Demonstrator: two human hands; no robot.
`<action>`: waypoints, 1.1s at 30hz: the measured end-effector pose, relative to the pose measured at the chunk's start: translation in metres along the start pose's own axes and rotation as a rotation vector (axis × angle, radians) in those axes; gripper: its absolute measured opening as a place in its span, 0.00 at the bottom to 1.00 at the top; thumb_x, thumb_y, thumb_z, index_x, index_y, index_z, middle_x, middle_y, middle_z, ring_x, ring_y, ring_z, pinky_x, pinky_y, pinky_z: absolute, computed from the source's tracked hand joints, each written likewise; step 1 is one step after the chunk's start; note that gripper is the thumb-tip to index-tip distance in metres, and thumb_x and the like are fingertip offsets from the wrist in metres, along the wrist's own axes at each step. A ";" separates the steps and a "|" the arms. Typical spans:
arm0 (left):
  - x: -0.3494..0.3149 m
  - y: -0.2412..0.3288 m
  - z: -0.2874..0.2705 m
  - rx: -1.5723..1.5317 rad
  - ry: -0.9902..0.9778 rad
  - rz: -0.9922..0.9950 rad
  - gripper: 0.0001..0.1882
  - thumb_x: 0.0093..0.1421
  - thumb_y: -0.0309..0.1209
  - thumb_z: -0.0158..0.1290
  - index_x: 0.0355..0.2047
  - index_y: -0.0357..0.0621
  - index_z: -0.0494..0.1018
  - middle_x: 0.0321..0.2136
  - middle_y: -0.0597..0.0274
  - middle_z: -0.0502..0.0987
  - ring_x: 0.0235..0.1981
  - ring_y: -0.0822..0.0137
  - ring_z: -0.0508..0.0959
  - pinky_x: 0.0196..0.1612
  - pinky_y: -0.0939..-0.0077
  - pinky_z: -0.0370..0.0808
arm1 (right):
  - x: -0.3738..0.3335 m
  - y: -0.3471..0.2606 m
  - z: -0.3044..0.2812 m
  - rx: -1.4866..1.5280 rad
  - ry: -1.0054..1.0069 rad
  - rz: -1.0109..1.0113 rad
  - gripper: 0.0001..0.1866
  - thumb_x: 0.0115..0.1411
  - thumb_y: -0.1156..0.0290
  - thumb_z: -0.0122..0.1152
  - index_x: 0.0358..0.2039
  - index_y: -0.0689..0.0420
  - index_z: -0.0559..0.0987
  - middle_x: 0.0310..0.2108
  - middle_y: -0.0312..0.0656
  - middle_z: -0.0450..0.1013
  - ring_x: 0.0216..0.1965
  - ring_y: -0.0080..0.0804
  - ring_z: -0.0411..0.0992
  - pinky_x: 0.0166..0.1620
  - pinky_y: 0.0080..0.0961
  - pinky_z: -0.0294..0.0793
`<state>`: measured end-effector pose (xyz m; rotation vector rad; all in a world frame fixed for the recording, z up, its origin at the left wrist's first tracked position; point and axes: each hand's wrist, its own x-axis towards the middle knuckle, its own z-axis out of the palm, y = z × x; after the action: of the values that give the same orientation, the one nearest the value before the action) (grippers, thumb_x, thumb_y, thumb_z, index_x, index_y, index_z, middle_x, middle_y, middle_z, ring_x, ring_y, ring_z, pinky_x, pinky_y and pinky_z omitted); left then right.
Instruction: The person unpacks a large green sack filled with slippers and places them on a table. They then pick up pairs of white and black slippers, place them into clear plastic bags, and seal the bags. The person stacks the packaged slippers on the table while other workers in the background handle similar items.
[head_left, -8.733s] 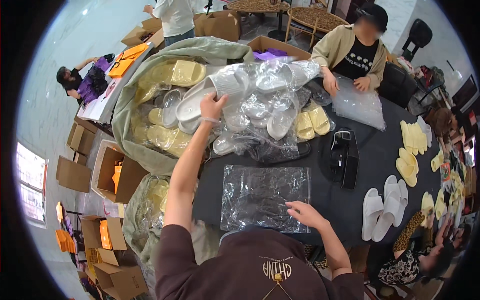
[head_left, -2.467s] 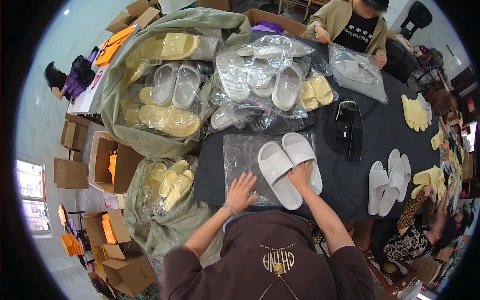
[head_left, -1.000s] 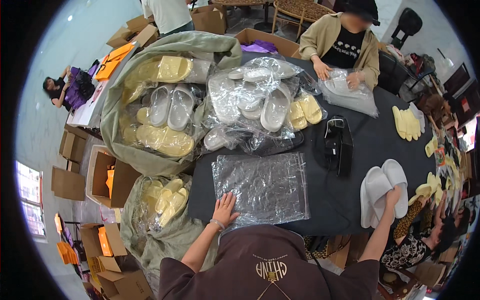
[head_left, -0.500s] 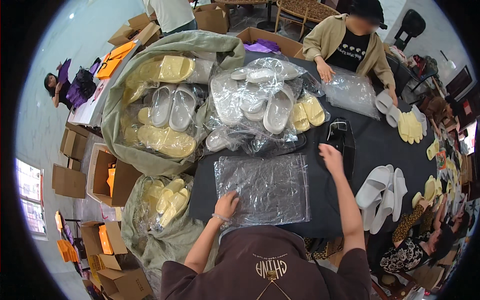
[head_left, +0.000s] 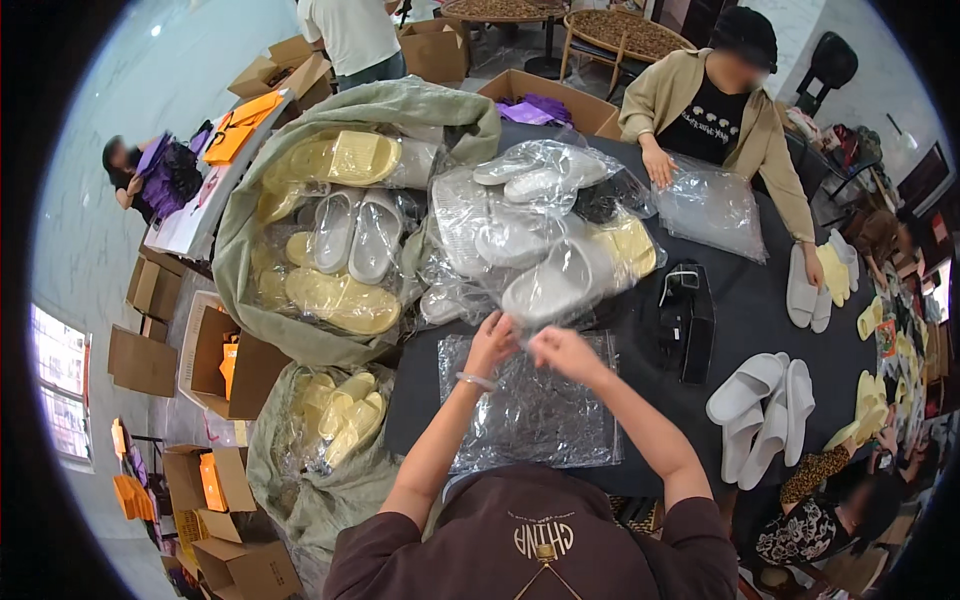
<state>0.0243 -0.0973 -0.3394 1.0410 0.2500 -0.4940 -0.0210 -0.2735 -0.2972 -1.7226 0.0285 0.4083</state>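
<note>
Over the near edge of a heap of bagged slippers, my left hand (head_left: pixel 492 345) pinches the edge of a clear plastic bag with a pale grey slipper (head_left: pixel 560 285) in it. Close beside it, my right hand (head_left: pixel 562 352) has its fingers curled together; whatever they hold is too small to make out. Beneath both hands lies a flat stack of clear plastic bags (head_left: pixel 530 425) on the dark tabletop. A bagged yellow slipper (head_left: pixel 630 245) rests just behind the grey one.
A green sack (head_left: pixel 235 240) bulging with bagged slippers stands left, a smaller one (head_left: pixel 280 470) nearer. A black box-shaped thing (head_left: pixel 688 325) and loose grey slippers (head_left: pixel 765 410) lie right. Across the table, a co-worker (head_left: pixel 715 110) touches clear bags (head_left: pixel 710 210) and grey slippers (head_left: pixel 803 290).
My left hand has moved up from the stack of bags to the slipper heap. My right hand has come left from beside the black thing. The co-worker's grey slippers have come nearer.
</note>
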 end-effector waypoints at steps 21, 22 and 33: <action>-0.004 0.012 -0.058 -0.055 -0.078 0.054 0.29 0.57 0.37 0.52 0.56 0.37 0.60 0.49 0.55 0.69 0.49 0.64 0.71 0.50 0.71 0.68 | 0.018 0.010 -0.117 -0.253 0.741 -0.304 0.17 0.63 0.61 0.48 0.34 0.62 0.78 0.29 0.48 0.76 0.33 0.32 0.76 0.37 0.27 0.71; -0.001 0.008 -0.057 -0.106 -0.118 0.057 0.30 0.58 0.40 0.51 0.57 0.38 0.59 0.51 0.55 0.68 0.51 0.63 0.69 0.51 0.68 0.67 | 0.014 -0.029 -0.113 -0.299 0.786 -0.404 0.16 0.63 0.62 0.48 0.34 0.61 0.78 0.29 0.48 0.76 0.33 0.35 0.75 0.36 0.28 0.71; 0.013 -0.014 -0.021 0.173 0.103 0.105 0.42 0.56 0.49 0.53 0.62 0.41 0.48 0.56 0.54 0.62 0.53 0.62 0.66 0.51 0.65 0.64 | 0.027 -0.243 -0.095 -1.137 0.983 -0.920 0.07 0.54 0.62 0.57 0.31 0.49 0.78 0.28 0.33 0.75 0.30 0.34 0.69 0.35 0.31 0.68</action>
<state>0.0293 -0.0879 -0.3657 1.2434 0.2456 -0.3724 0.0876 -0.3114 -0.0618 -2.5978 -0.3321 -1.3620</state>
